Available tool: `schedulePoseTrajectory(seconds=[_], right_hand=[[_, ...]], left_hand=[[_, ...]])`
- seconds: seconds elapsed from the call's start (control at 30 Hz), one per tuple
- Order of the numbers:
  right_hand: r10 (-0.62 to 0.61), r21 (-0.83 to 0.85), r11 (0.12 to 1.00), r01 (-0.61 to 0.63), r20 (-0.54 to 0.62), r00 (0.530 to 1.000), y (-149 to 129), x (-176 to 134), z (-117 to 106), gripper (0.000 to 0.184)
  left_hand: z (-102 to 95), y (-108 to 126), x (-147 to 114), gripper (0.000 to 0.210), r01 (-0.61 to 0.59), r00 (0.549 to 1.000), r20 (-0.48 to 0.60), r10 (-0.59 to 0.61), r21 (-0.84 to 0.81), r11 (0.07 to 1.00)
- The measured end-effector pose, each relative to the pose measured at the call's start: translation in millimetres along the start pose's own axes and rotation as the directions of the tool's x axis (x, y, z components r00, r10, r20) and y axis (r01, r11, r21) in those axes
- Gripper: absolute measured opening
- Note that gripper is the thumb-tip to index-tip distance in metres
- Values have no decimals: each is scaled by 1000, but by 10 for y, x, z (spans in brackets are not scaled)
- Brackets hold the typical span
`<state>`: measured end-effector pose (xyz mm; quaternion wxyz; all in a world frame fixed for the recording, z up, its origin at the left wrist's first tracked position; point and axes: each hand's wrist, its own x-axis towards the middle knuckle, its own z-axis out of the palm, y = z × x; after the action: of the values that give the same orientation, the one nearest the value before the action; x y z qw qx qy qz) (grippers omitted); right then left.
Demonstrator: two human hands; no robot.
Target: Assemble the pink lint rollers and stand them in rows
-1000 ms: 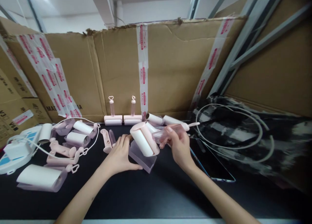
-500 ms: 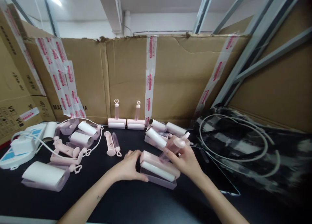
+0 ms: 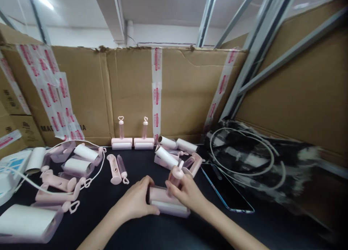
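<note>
Black tabletop [image 3: 168, 235], cardboard wall [image 3: 130, 90] behind. Low centre: left hand [image 3: 136, 203] curled round lint roller [image 3: 167, 203]; right hand [image 3: 187, 193] gripping its handle [image 3: 176, 174].

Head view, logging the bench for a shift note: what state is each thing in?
Lint roller in clear cover: lying flat, gripped at both ends.
Left hand: clasping its left end.
Right hand: on its handle end.
Two finished rollers: standing upright.
Loose paper rolls: lying flat.
Tablet: screen dark.
</note>
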<state>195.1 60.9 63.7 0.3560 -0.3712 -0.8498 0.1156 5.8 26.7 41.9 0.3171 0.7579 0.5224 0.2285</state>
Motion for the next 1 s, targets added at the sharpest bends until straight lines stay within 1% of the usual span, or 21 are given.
schedulePoseTrajectory(seconds=[0.07,0.1,0.13,0.17,0.23,0.27,0.3,0.33,0.4,0.47,0.53,0.57,0.63,0.7,0.73,0.8,0.87,0.93,1.0], right_hand=[[51,113,992,-48,-22,998,53,-47,46,23],[102,199,976,-91,-45,994,81,-51,38,21],[168,288,948,-138,-82,982,113,-42,8,20],[242,370,911,-181,-125,962,151,-24,-46,19],[371,482,846,-230,-221,902,246,18,-218,22],[406,505,831,-233,-266,874,298,37,-329,24],[423,518,826,-225,-304,854,348,53,-450,26],[433,531,821,-210,-338,836,393,69,-573,27],[429,547,819,-172,-385,817,455,120,-795,26],[402,548,825,-136,-401,823,469,234,-933,23],[360,539,835,-114,-377,853,433,437,-941,22],[334,531,841,-109,-349,876,397,570,-892,23],[271,502,858,-111,-258,927,297,876,-700,24],[201,446,886,-125,-127,971,185,1191,-426,27],[170,406,904,-134,-54,984,136,1335,-276,28],[131,304,942,-143,61,990,75,1575,15,29],[128,190,970,-154,144,981,67,1733,259,25],[144,84,983,-163,197,970,102,1810,420,23],[168,-6,985,-171,225,960,163,1815,478,24]], left_hand=[[0,-12,0,52,1,1000,12,0,-11,1000],[4,-23,3,56,3,1000,14,-2,-49,999],[10,-36,8,63,14,1000,13,-13,-101,995],[19,-51,13,75,30,999,15,-28,-154,988],[39,-80,22,101,64,998,22,-61,-203,977],[49,-90,22,111,75,997,30,-70,-193,978],[58,-95,19,116,76,997,42,-70,-162,984],[66,-95,11,116,68,997,56,-62,-121,990],[78,-78,-14,107,31,998,60,-29,-31,999],[84,-51,-40,91,-29,997,67,25,62,998],[84,-29,-56,74,-89,993,95,75,154,984],[83,-23,-57,68,-112,989,114,91,191,975],[79,-23,-48,61,-138,985,138,107,236,962],[76,-36,-30,61,-151,983,137,119,248,957],[76,-45,-20,62,-155,983,133,125,250,956],[77,-62,-6,63,-159,984,124,131,253,954],[80,-69,0,65,-159,984,120,131,259,953],[80,-62,-4,65,-158,984,127,127,273,949],[78,-45,-16,65,-157,983,141,119,296,942]])
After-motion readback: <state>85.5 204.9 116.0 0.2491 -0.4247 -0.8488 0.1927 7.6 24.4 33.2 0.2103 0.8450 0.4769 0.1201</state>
